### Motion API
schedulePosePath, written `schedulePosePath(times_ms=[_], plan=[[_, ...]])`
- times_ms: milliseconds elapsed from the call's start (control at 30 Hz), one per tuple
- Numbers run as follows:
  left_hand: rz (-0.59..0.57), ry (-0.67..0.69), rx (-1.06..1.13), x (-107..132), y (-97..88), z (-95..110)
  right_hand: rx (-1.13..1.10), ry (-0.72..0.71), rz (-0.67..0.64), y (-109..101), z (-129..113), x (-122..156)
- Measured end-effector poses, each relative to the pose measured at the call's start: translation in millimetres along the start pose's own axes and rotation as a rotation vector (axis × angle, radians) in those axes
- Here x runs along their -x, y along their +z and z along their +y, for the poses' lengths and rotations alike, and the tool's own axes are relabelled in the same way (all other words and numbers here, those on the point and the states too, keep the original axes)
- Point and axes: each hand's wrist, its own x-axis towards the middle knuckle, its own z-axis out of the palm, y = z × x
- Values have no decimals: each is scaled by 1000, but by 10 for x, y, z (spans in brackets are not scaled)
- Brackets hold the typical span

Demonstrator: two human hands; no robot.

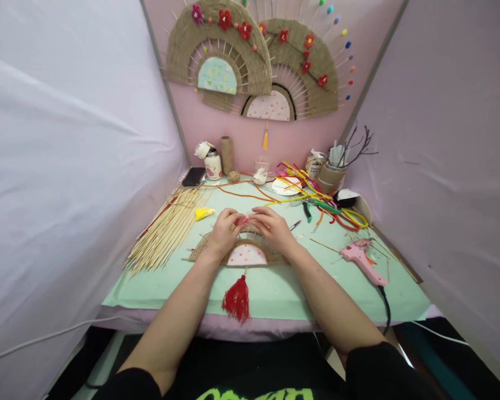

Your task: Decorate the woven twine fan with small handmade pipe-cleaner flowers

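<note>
Lying on the table (275,297), the half-round fan (246,256) looks light and springy, best lifted by its woven band (199,250). At its twelve o'clock the left hand (226,229) and right hand (274,228) arch inward, reaching from seven and five o'clock, both grips pinched around a small pinkish piece (244,221) that seems soft and easily crushed, best held by its edges.

Near the far left corner of the mint-green table (283,303), a flat black phone (194,176) lies beside a white, dark-rimmed jar (213,166). Dark twigs (361,149) rise from a round brown container (330,179) near the far right corner. Two tan, half-round fans with red flowers (216,38) hang on the pink back wall (304,141).
</note>
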Motion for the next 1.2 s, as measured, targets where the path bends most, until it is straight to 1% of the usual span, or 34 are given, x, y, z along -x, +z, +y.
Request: schedulePosePath(times_ms=[67, 167, 367, 567, 767, 900, 1033, 1200], plan=[[-12, -7, 7, 2, 2, 7, -33, 35, -22, 5, 1, 3], [-7, -41, 29, 6, 10, 25, -45, 59, 6, 7, 4, 6], [-29, -110, 120, 3, 38, 20, -76, 2, 52, 28, -47, 5], [1, -126, 114, 2, 21, 58, 5, 12, 74, 23, -96, 13], [22, -128, 111, 13, 9, 71, -31, 17, 63, 4, -90, -2], [-3, -146, 90, 23, 26, 61, -31, 2, 17, 14, -24, 4], [-79, -191, 133, 29, 51, 33, -24, 2, -68, 21, 45, 23], [-101, -336, 184, 31, 51, 24, -54, 5, -54, 30, 71, 35]])
